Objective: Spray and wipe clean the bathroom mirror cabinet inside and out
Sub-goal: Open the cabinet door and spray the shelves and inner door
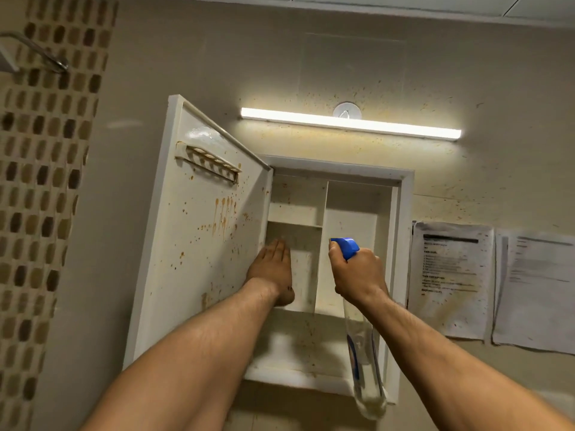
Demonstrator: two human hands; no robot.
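Observation:
The white mirror cabinet point(404, 213) hangs on the wall with its door point(202, 244) swung open to the left. Brown splatters and drips cover the door's inner face and the shelves inside. My left hand point(273, 272) reaches flat into the lower left compartment, fingers straight, touching the surface beside the door edge. My right hand point(357, 272) grips the neck of a clear spray bottle point(364, 362) with a blue trigger head point(345, 247), whose nozzle points into the cabinet. The bottle's body hangs below my wrist. No cloth is in view.
A lit tube lamp point(351, 124) runs above the cabinet, with a round hook point(347, 110) behind it. Two stained paper sheets point(451, 275) are stuck to the wall on the right. A mosaic tile strip point(46, 213) and a metal bracket point(37, 51) are at the left.

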